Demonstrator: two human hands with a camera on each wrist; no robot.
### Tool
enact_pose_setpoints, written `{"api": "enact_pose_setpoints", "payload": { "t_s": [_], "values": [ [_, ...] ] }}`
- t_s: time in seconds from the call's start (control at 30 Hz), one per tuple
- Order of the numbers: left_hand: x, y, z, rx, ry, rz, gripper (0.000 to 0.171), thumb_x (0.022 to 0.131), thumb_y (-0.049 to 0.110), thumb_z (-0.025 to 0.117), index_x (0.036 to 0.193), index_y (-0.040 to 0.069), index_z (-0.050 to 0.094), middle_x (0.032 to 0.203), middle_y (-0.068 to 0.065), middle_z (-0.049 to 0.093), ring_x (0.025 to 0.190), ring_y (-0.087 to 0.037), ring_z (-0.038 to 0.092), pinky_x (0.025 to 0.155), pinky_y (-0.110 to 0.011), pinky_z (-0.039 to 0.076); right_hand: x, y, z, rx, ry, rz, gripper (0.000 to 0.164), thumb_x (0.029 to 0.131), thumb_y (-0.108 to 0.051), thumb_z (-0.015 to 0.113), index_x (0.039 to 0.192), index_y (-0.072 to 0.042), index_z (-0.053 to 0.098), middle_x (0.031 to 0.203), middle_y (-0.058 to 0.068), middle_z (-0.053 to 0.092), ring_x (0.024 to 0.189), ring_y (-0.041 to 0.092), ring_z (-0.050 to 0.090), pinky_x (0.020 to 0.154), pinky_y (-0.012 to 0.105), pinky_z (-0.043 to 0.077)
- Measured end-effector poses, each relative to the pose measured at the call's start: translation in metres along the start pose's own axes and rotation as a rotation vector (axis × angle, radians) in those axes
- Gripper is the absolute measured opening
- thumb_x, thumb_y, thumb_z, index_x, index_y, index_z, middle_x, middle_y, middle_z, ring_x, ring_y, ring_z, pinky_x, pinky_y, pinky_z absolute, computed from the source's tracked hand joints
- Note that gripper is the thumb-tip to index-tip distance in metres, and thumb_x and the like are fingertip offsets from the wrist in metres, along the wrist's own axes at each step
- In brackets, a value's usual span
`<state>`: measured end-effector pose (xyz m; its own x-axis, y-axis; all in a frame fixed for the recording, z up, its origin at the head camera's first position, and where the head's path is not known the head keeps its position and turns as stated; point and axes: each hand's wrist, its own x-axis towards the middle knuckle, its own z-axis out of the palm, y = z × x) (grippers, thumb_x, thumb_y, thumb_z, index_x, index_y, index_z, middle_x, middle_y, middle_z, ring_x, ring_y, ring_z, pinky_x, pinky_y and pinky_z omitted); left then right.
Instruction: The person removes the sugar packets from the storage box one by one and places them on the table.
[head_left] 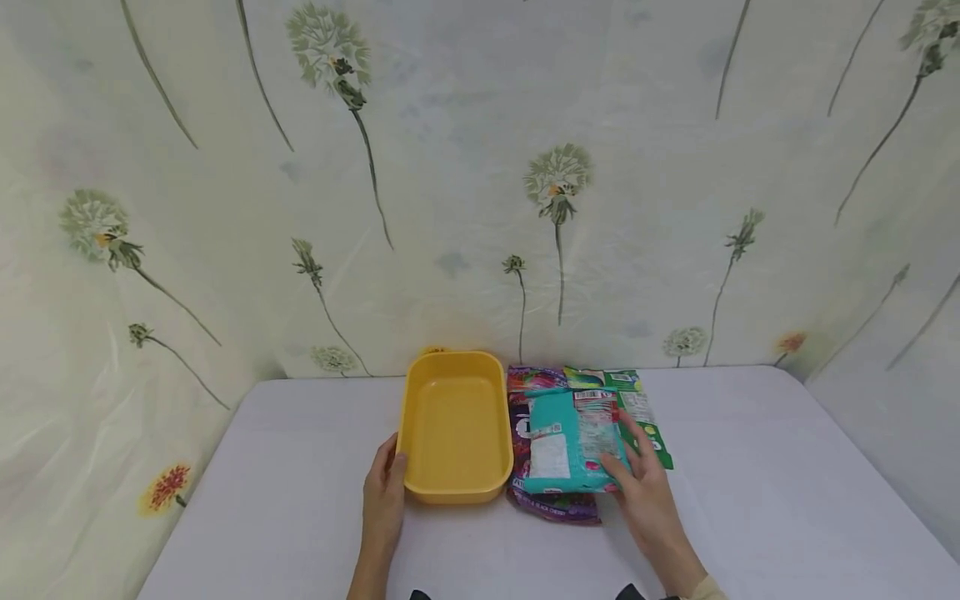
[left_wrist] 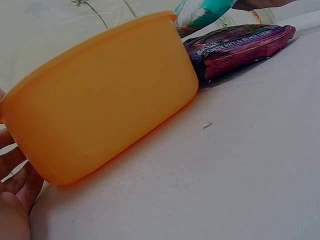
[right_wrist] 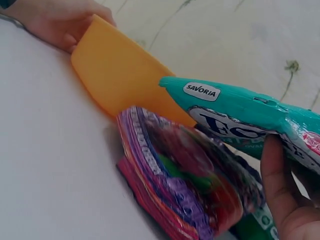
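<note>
My left hand [head_left: 385, 487] grips the near left side of a yellow plastic tub [head_left: 457, 493], thumb at its rim and fingers along the outer wall. Its inside shows bare in the head view. To the right, my right hand [head_left: 642, 475] pinches a teal snack packet [head_left: 553, 417] by its right edge, thumb on the top face. The right wrist view shows "SAVORIA" on this packet [right_wrist: 240, 107], held above a purple packet [right_wrist: 190, 180]. That purple packet [head_left: 558, 507] lies against the tub's right side, partly hidden by the teal one.
A green packet [head_left: 654, 433] lies behind and right of the purple one, partly covered. All rest on a white-covered table [head_left: 300, 500]. Behind stands a backdrop [head_left: 465, 167] printed with dandelions. A small white scrap [left_wrist: 207, 125] lies near the tub.
</note>
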<state>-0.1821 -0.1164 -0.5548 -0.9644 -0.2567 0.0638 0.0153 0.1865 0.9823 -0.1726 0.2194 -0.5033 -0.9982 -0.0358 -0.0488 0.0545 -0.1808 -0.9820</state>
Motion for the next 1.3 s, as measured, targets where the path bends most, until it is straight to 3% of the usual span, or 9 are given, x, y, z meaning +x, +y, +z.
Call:
{"api": "enact_pose_setpoints", "payload": {
  "t_s": [0.33, 0.67, 0.97, 1.2, 1.3],
  "values": [
    [0.0, 0.0, 0.0, 0.01, 0.008, 0.001, 0.046, 0.098, 0.043, 0.044, 0.138, 0.02, 0.046, 0.14, -0.001, 0.05, 0.129, -0.018, 0.048, 0.108, -0.039, 0.041, -0.007, 0.01, -0.026, -0.01, 0.042, 0.022, 0.071, 0.096, -0.02, 0.055, 0.15, -0.037, 0.013, 0.151, 0.007, 0.024, 0.11, -0.003, 0.057, 0.086, 0.021, 0.055],
    [-0.001, 0.001, 0.002, 0.021, 0.018, -0.008, 0.042, 0.1, 0.036, 0.044, 0.138, 0.018, 0.046, 0.142, -0.002, 0.048, 0.133, -0.019, 0.044, 0.11, -0.037, 0.038, -0.017, 0.017, -0.05, -0.026, 0.036, 0.017, 0.071, 0.096, -0.019, 0.055, 0.151, -0.033, 0.012, 0.151, 0.002, 0.025, 0.111, -0.005, 0.055, 0.085, 0.019, 0.054],
    [-0.002, 0.0, -0.002, 0.038, 0.037, 0.002, 0.04, 0.1, 0.034, 0.044, 0.138, 0.019, 0.046, 0.142, -0.001, 0.049, 0.133, -0.018, 0.044, 0.11, -0.035, 0.037, -0.018, 0.02, -0.053, -0.059, 0.048, 0.047, 0.072, 0.095, -0.022, 0.055, 0.151, -0.034, 0.011, 0.15, 0.002, 0.027, 0.108, -0.004, 0.057, 0.083, 0.021, 0.055],
    [-0.002, 0.001, 0.0, 0.016, 0.026, 0.004, 0.04, 0.1, 0.035, 0.044, 0.137, 0.02, 0.047, 0.142, 0.0, 0.049, 0.133, -0.017, 0.044, 0.11, -0.035, 0.037, -0.022, 0.018, -0.056, -0.419, 0.153, 0.083, 0.07, 0.096, -0.037, 0.051, 0.15, -0.04, 0.006, 0.156, 0.013, 0.022, 0.108, -0.019, 0.043, 0.079, 0.009, 0.05],
    [-0.002, 0.001, 0.001, 0.019, 0.032, 0.013, 0.041, 0.099, 0.038, 0.044, 0.136, 0.021, 0.047, 0.14, 0.001, 0.05, 0.132, -0.016, 0.045, 0.11, -0.036, 0.038, -0.024, 0.021, -0.057, -0.511, 0.181, 0.076, 0.069, 0.097, -0.04, 0.049, 0.15, -0.039, 0.005, 0.155, 0.013, 0.025, 0.113, -0.018, 0.038, 0.079, 0.005, 0.047]
  ]
}}
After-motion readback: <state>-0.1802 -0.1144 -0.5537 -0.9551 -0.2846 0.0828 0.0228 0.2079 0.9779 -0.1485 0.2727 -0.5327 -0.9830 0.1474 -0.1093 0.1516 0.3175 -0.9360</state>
